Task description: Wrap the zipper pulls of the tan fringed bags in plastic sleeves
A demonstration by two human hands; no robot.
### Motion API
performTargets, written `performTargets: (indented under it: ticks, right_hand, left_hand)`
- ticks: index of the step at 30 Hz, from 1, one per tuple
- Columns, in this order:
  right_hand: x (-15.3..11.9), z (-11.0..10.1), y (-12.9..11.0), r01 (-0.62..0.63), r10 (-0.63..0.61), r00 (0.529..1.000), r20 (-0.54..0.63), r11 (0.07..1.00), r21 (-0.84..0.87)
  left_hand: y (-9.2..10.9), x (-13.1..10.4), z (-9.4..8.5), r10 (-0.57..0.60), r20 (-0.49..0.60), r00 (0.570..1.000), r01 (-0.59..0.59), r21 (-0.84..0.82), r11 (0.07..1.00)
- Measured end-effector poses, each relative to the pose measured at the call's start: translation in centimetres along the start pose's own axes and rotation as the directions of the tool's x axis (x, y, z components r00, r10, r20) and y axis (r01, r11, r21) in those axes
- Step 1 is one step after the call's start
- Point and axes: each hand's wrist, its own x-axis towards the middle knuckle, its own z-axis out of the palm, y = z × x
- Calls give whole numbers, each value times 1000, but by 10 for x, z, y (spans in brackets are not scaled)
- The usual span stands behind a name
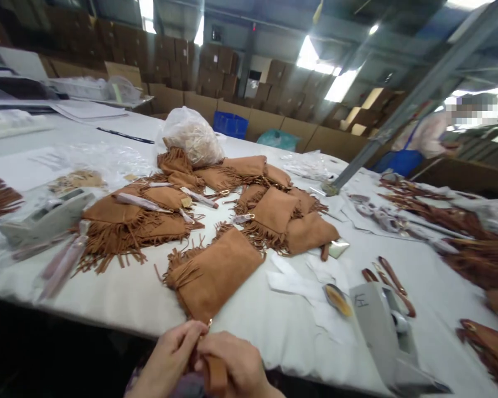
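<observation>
A brown suede pouch [222,271] with a fringe along its far left side lies flat at the table's front edge. At its near corner a small gold metal clasp [209,323] shows by my fingertips. My left hand [172,356] pinches at this corner, closed on what looks like the clasp end of a strap. My right hand [236,359] is wrapped round a brown leather strap [216,377], whose folded band hangs below the fingers. Both hands meet just off the table edge. The exact join between strap and clasp is hidden by my fingers.
More fringed pouches [274,213] lie in piles beyond, with wrapped straps on them. A grey tape dispenser [382,326] stands at the right, another dispenser [50,215] at the left. A round brush [337,300] rests on white strips. A person [427,138] stands at the far right.
</observation>
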Motion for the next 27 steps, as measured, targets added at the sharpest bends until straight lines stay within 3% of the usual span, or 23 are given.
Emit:
performTargets:
  ticks: [1,3,5,8,10,13,14,16,18,19,23,25,27]
  right_hand:
    - [-4,2,1,-102,107,991,-86,993,65]
    - [-12,3,6,-281,339,914,-220,924,258]
    - [-17,1,9,-354,466,850,-246,851,388]
    - [-19,-11,12,-393,467,824,-320,879,271]
    - [-24,-23,13,-427,447,817,-365,893,141]
    - [-42,-42,21,-501,492,802,-338,863,66]
    - [-52,-51,26,-543,528,777,-342,838,57]
    - [-74,-78,39,-649,584,683,-439,760,2]
    - [-97,-117,56,-761,553,567,-610,635,-132]
    - [-107,-140,66,-805,509,533,-676,550,-221]
    - [-134,-221,107,-889,562,410,-718,71,-453]
    - [-138,-241,127,-875,618,362,-698,-33,-483]
    - [-139,-248,141,-864,658,358,-663,-35,-502]
  left_hand:
    - [-2,-1,-4,115,-12,993,-111,177,978]
    - [-3,1,-7,332,51,942,-327,365,872]
    - [3,5,0,449,201,870,-492,334,804]
    - [18,15,24,462,387,798,-561,198,803]
    - [28,20,43,418,390,820,-518,197,833]
    - [36,25,62,308,327,893,-392,234,889]
    - [36,27,65,275,293,916,-346,230,909]
    - [33,31,65,211,227,951,-254,182,950]
    - [28,37,61,141,196,970,-168,127,978]
    - [26,41,58,117,207,971,-143,116,983]
    - [25,53,46,31,286,958,-51,62,997]
    - [26,55,44,-31,296,955,52,-63,997]
    - [27,55,44,-82,269,960,137,-193,972]
